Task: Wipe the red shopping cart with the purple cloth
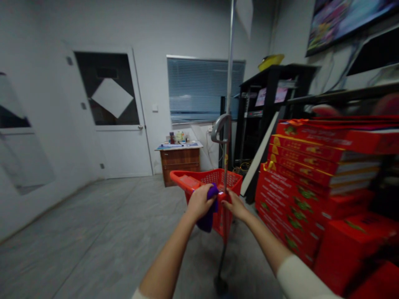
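Observation:
A red plastic shopping basket (235, 177) with perforated walls stands in front of me. My left hand (201, 201) is closed around a purple cloth (206, 220) at the near rim, and part of the cloth hangs down outside the basket. My right hand (235, 205) grips the near rim a little to the right, its fingers beside a metal pole (229, 79). That pole rises tall past the rim and carries a grey curved handle (220, 128). Below, a dark blurred foot or wheel (220, 285) sits on the floor.
Red printed boxes (289, 203) are stacked high on the right. A black rack (271, 83) with a yellow bowl (270, 61) on top stands behind them, and a pale board (260, 155) leans there. A wooden cabinet (181, 160) stands at the back, a white door (124, 151) to its left.

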`<act>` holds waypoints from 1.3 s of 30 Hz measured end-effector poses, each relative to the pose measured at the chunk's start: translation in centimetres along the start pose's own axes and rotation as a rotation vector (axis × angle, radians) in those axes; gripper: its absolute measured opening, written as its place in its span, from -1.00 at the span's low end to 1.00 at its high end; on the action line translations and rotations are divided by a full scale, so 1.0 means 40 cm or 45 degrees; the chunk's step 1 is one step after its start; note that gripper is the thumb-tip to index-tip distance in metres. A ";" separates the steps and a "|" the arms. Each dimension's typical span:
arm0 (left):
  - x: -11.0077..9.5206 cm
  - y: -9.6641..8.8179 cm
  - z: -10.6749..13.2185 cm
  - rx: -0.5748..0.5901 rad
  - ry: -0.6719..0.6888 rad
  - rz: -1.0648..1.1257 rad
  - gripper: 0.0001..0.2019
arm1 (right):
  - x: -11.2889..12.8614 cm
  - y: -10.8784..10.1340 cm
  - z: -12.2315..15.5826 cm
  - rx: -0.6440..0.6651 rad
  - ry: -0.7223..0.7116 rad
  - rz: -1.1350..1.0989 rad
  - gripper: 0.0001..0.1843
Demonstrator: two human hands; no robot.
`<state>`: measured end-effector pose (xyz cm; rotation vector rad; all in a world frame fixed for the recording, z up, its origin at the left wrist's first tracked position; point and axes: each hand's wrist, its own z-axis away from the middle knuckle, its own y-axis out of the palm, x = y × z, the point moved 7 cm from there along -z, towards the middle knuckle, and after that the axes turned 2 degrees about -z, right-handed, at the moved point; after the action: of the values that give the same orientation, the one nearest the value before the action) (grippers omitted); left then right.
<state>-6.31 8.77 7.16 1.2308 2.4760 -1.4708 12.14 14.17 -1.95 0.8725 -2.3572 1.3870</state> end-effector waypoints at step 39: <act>0.039 -0.057 0.120 -0.348 -0.352 -0.692 -0.56 | 0.152 0.092 0.049 0.179 0.012 0.288 -0.50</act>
<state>-10.55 5.58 5.55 0.2939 2.8019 -1.2020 5.24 11.60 -2.41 0.6463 -2.4364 1.6562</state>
